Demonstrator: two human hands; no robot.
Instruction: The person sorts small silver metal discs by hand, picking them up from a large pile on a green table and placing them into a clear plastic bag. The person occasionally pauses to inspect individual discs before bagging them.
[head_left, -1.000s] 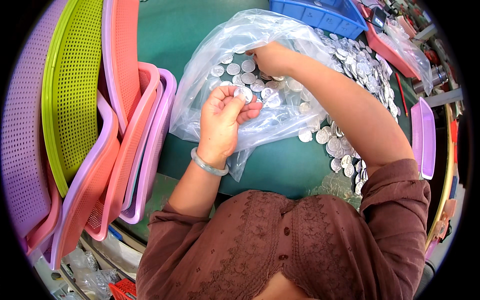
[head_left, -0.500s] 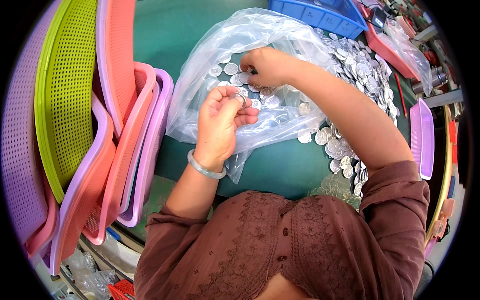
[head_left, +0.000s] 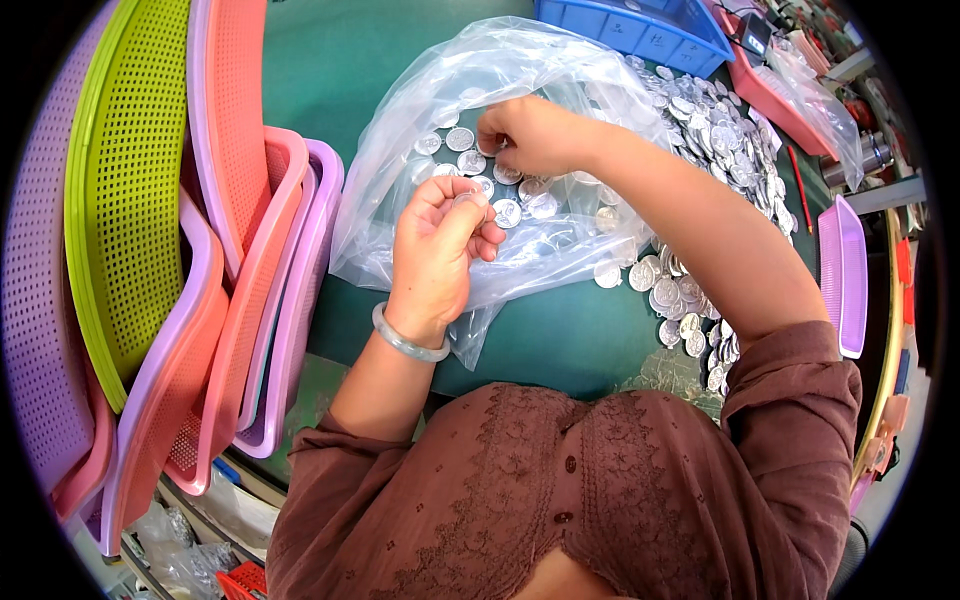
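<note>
My left hand (head_left: 438,245), with a pale bangle (head_left: 405,338) at its wrist, pinches a round, coin-like silver disc (head_left: 474,203) between thumb and fingers. It is at the near side of a clear plastic bag (head_left: 375,215) spread on the green table. Several similar silver discs (head_left: 507,213) lie loose inside the bag. My right hand (head_left: 530,135) is in the bag's mouth, over these discs. Its fingertips are drawn together, and whatever is between them is hidden from view.
A large heap of silver discs (head_left: 720,130) covers the table at right. Behind stands a blue crate (head_left: 640,35); at far right are a red pencil (head_left: 801,190) and a purple basket (head_left: 845,280). Stacked plastic baskets (head_left: 130,200) crowd the left side.
My right hand's thumb and fingers have closed together over the discs. My left hand keeps its disc and has curled its fingers in a little, tilting it.
</note>
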